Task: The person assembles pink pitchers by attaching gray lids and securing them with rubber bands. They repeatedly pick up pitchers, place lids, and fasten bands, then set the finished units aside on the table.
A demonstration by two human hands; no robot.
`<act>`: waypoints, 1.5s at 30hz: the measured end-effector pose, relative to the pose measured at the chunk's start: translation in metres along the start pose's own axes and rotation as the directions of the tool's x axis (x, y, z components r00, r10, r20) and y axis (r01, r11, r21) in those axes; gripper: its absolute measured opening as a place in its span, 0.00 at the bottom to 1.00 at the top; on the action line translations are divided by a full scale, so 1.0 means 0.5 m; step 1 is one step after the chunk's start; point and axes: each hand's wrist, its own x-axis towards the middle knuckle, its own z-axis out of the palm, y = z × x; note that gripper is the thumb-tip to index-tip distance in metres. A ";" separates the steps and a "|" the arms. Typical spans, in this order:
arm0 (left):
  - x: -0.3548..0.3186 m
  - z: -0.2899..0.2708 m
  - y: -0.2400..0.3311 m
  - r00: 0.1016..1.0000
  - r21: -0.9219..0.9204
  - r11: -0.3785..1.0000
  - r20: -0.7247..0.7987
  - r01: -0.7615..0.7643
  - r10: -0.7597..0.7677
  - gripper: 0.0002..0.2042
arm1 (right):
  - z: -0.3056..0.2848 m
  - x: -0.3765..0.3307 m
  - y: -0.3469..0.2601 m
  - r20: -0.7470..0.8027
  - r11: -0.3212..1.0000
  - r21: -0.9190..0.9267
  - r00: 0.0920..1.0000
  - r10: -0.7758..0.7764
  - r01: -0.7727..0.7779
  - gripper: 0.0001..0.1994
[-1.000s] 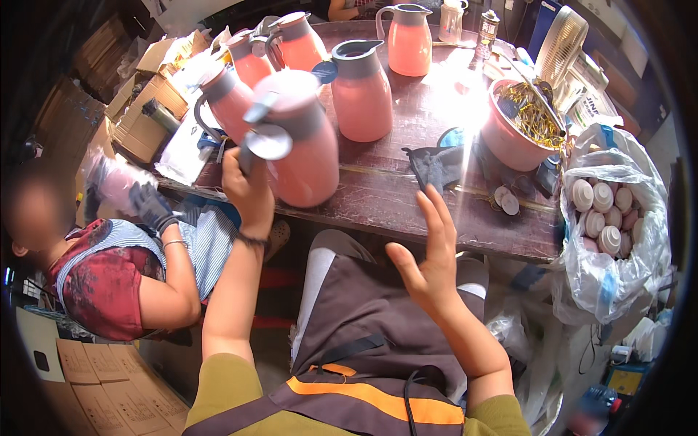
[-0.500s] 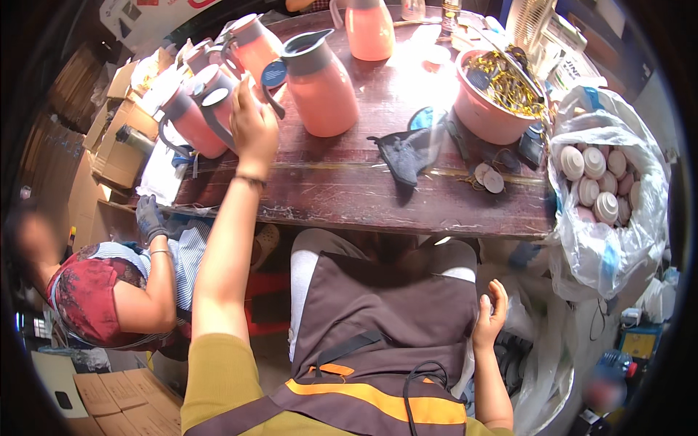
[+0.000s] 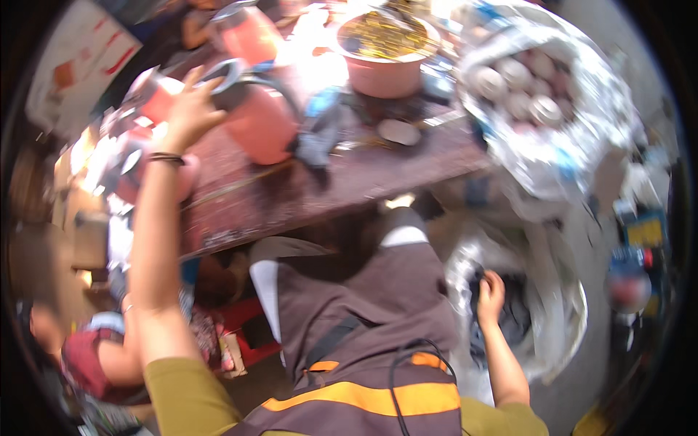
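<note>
My left hand [image 3: 190, 115] is stretched out over the table at the left, its fingers spread beside the grey rim of a pink jug [image 3: 263, 125]. The fingertips overlap the rim in the picture; blur hides whether they touch it. The jug's grey handle is on its right side. More pink jugs [image 3: 161, 168] stand to the left of and behind my hand. At my right side, my right hand [image 3: 491, 296] hangs, fingers loosely apart, over a plastic-lined container [image 3: 578, 320]. Dark grey pieces [image 3: 515, 314] lie in it, too blurred to name, and nothing shows in this hand.
A pink tub [image 3: 384, 76] of gold tinsel-like strips stands on the dark red table [image 3: 349, 171]. A grey cloth [image 3: 320, 134] and a pale disc [image 3: 399, 131] lie near it. A clear bag [image 3: 538, 163] holds several pale round parts. Another person [image 3: 98, 360] sits at my left.
The view has swung to the right and blurred. The front jug's handle, before on its left, is now on its right. My right hand has moved from beside my lap to over the lined container.
</note>
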 end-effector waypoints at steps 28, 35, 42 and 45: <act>-0.461 -0.024 0.310 0.567 -0.629 -0.680 0.737 0.376 -0.368 0.23 | 0.089 0.122 0.342 0.521 0.926 -0.351 0.792 0.318 -0.140 0.23; -0.514 0.079 0.468 0.523 -0.553 -0.794 0.769 0.253 -0.369 0.24 | -0.111 0.100 -0.356 0.301 0.998 0.058 0.953 -0.042 0.026 0.17; -0.516 0.034 0.497 0.504 -0.487 -0.867 0.777 0.105 -0.376 0.24 | 0.060 0.008 -0.549 -0.030 0.725 0.508 0.851 -0.525 0.465 0.18; -0.544 0.035 0.477 0.497 -0.458 -0.887 0.784 0.057 -0.373 0.24 | 0.079 -0.014 -0.548 -0.018 0.651 0.553 0.788 -0.615 0.521 0.19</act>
